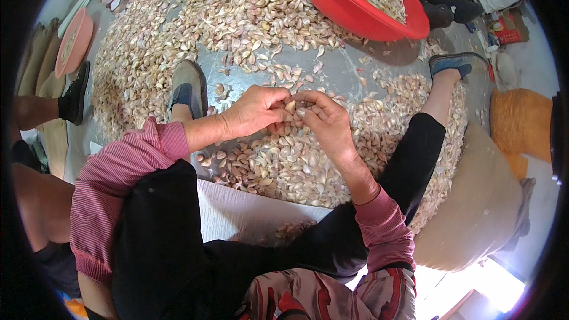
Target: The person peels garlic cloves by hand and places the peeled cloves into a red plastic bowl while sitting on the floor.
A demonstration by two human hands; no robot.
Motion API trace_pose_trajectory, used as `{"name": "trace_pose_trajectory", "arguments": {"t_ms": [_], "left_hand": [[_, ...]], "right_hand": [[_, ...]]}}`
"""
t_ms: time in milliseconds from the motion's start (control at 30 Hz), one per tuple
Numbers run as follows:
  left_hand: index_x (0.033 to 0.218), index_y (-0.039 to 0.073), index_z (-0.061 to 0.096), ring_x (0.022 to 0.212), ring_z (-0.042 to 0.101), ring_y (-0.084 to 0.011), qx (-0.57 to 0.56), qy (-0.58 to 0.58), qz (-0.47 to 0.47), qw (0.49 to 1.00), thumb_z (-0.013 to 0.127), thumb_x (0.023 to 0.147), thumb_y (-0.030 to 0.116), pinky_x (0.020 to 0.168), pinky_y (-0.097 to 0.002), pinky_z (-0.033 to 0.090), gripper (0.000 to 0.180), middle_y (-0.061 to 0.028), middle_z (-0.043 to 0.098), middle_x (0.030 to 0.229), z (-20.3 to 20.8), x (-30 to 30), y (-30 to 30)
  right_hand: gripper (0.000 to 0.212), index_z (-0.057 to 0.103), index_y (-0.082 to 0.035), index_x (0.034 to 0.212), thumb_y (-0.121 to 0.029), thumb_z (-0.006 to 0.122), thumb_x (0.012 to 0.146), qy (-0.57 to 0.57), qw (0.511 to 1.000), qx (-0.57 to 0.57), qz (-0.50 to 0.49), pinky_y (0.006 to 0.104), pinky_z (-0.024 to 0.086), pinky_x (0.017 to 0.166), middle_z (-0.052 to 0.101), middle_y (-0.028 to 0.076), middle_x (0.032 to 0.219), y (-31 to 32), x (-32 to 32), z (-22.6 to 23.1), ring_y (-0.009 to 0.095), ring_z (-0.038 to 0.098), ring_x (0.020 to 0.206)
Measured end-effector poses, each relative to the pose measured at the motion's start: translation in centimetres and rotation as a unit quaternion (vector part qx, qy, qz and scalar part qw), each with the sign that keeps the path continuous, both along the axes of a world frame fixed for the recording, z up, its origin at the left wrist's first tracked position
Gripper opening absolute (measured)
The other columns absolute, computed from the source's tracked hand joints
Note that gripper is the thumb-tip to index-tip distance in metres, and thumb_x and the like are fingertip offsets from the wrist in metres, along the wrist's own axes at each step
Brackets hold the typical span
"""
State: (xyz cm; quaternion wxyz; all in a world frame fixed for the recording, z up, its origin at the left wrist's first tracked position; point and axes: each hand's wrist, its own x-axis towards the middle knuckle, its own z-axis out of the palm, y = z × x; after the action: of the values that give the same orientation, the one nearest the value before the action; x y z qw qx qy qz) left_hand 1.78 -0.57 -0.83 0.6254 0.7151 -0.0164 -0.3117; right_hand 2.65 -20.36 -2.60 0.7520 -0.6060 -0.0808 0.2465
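Observation:
My left hand point(259, 109) and my right hand point(326, 123) meet at the middle of the view, above the floor. Between their fingertips is a small pale garlic clove point(290, 106), pinched from both sides. Both hands have their fingers closed on it, and part of the clove is hidden by them. Below the hands lies a broad heap of loose garlic cloves point(296, 169), in whitish and pinkish skins. Another wide spread of cloves point(243, 9) covers the floor farther off.
A big red basin point(361, 15) of skins or stems stands at the far right. A pink basin point(76, 44) is at the left beside another person's leg. A full tan sack point(474, 201) and an orange sack point(521, 121) stand at right. My shoes rest among the cloves.

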Motion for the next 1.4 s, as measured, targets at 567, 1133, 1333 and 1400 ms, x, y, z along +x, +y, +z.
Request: {"name": "trace_pose_trajectory", "arguments": {"t_ms": [567, 1133, 1333, 1400], "left_hand": [[0.091, 0.001, 0.067, 0.087, 0.063, -0.0364, 0.250, -0.187, -0.409, 0.858, 0.060, 0.087, 0.033, 0.077, -0.0445, 0.049, 0.034, -0.0165, 0.068, 0.092, -2.2, -1.1, 2.3], [0.108, 0.005, 0.066, 0.095, 0.064, -0.0357, 0.321, -0.147, -0.438, 0.827, 0.060, 0.085, 0.025, 0.083, -0.0438, 0.050, 0.031, -0.0156, 0.068, 0.099, -2.1, -1.1, 4.4], [0.110, 0.007, 0.067, 0.098, 0.064, -0.0344, 0.329, -0.156, -0.430, 0.826, 0.060, 0.085, 0.026, 0.083, -0.0429, 0.049, 0.032, -0.0148, 0.068, 0.100, -2.1, -0.7, 4.4], [0.104, 0.007, 0.067, 0.094, 0.064, -0.0343, 0.317, -0.156, -0.406, 0.843, 0.061, 0.084, 0.026, 0.081, -0.0431, 0.049, 0.029, -0.0157, 0.068, 0.096, -2.5, -1.1, 4.7]], "right_hand": [[0.016, 0.068, -0.004, 0.098, -0.007, 0.061, 0.084, -0.414, 0.843, -0.341, 0.044, 0.0424, 0.050, 0.078, 0.065, 0.016, 0.092, 4.3, 7.2, -3.6, 0.035, 0.063, 0.088], [0.023, 0.067, -0.008, 0.100, -0.011, 0.069, 0.078, -0.446, 0.783, -0.429, 0.066, 0.0419, 0.049, 0.079, 0.060, 0.012, 0.093, 8.7, 7.7, -7.1, 0.033, 0.059, 0.091], [0.028, 0.067, -0.011, 0.101, -0.020, 0.073, 0.076, -0.554, 0.721, -0.415, 0.032, 0.0418, 0.048, 0.081, 0.062, 0.010, 0.096, 11.8, 7.3, -5.0, 0.028, 0.058, 0.097], [0.026, 0.066, -0.010, 0.100, -0.019, 0.072, 0.076, -0.527, 0.719, -0.446, 0.083, 0.0425, 0.049, 0.080, 0.062, 0.011, 0.097, 14.0, 7.3, -6.1, 0.029, 0.059, 0.096]]}}
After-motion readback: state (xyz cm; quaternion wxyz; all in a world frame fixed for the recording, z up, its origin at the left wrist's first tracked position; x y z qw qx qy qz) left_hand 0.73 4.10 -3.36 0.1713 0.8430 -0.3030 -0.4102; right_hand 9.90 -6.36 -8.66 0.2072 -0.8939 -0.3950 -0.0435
